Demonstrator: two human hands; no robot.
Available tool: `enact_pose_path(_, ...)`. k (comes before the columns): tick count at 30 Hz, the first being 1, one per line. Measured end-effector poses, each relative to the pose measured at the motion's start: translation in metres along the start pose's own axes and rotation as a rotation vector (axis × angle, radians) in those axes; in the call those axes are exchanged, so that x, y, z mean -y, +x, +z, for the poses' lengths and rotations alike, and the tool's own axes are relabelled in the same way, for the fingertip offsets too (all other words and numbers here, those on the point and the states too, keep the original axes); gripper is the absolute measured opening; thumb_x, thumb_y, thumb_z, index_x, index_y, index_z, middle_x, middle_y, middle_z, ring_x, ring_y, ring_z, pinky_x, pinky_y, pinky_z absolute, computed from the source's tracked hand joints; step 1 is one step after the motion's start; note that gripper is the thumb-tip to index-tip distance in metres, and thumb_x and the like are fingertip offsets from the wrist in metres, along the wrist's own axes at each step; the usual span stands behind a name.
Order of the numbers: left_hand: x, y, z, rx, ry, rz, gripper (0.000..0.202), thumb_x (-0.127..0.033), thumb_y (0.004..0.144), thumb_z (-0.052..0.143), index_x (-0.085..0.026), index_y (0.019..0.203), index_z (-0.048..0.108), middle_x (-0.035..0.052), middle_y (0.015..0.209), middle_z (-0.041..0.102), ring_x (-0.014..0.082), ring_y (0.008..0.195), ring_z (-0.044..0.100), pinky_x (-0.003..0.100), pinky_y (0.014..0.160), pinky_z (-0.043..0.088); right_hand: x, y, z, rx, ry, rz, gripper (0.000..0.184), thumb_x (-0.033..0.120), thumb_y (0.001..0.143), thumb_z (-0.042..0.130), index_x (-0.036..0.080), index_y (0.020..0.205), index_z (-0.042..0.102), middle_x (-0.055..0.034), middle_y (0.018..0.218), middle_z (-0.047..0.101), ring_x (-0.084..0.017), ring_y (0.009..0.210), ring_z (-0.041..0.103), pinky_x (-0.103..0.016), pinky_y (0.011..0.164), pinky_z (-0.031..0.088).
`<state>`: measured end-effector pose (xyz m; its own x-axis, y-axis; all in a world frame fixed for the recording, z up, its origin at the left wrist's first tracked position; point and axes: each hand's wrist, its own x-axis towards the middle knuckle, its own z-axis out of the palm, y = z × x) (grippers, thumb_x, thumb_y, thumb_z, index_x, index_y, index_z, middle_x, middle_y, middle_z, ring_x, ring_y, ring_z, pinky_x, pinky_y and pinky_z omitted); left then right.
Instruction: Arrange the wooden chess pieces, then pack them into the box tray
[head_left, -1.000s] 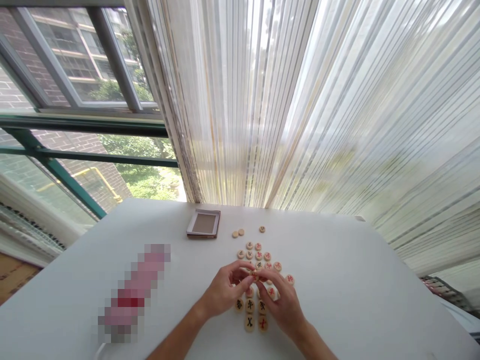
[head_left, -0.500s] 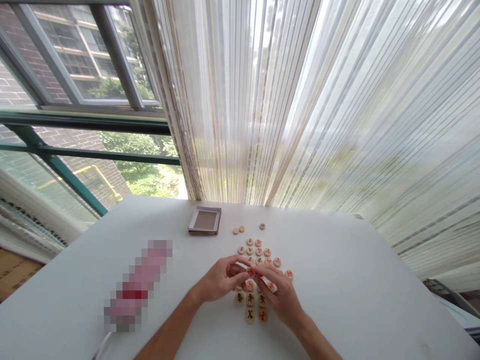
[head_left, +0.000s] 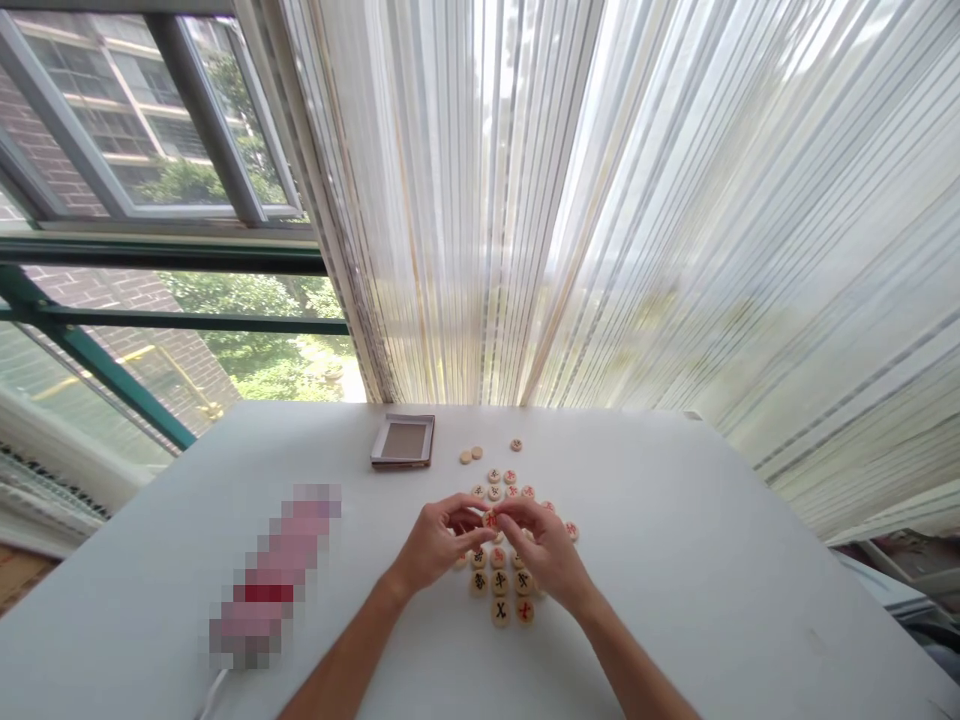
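Observation:
Both my hands meet over a cluster of round wooden game pieces (head_left: 501, 584) with red and black characters, laid on a white table (head_left: 675, 560). My left hand (head_left: 439, 543) and my right hand (head_left: 544, 550) are pinched together on one small red-marked piece (head_left: 490, 520), held just above the cluster. Several pieces lie in rows below my fingers, and more lie beyond them. Part of the cluster is hidden under my hands.
A small shallow box (head_left: 403, 443) sits at the far side of the table, with loose pieces (head_left: 471, 455) beside it. A blurred pink object (head_left: 274, 575) lies at the left. Sheer curtains (head_left: 637, 220) and a window (head_left: 150, 200) stand behind the table.
My hands have shifted slightly away from me, still pinched together on the piece. The camera has tilted, so the table sits a little differently in view.

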<state>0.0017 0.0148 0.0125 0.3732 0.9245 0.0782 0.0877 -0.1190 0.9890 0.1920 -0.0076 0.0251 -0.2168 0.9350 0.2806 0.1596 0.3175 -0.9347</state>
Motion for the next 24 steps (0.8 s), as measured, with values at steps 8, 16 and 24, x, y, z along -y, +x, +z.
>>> enact_pose_path(8,-0.001,-0.001,0.004,0.092,0.096,0.013,0.046,-0.040,0.081,0.071,-0.017,0.120,0.065,0.0072,0.086,0.077,0.0154,0.063,0.066,0.026,0.061,0.050,-0.018,-0.006,-0.002,-0.034,0.049,0.037,0.018,0.036,0.092,0.059,0.021,0.097,0.068,-0.0051,0.092,0.071,-0.020,0.085,0.068,-0.033,0.078,0.057)
enact_pose_path(16,-0.005,0.000,0.000,0.082,0.163,0.037,0.042,-0.038,0.081,0.070,-0.017,0.117,0.069,0.0053,0.078,0.074,0.0158,0.066,0.064,0.024,0.060,0.047,-0.011,-0.009,-0.002,-0.030,0.027,-0.009,0.015,0.031,0.090,0.062,0.022,0.100,0.068,-0.0052,0.097,0.070,-0.019,0.086,0.068,-0.030,0.076,0.057)
enact_pose_path(24,-0.009,-0.001,-0.002,0.115,0.178,0.028,0.041,-0.041,0.087,0.064,-0.017,0.120,0.066,0.0069,0.084,0.075,0.0153,0.066,0.063,0.026,0.063,0.049,-0.013,-0.009,-0.002,-0.051,-0.024,-0.013,0.013,0.031,0.090,0.061,0.022,0.096,0.068,-0.0043,0.095,0.071,-0.017,0.079,0.067,-0.027,0.068,0.057)
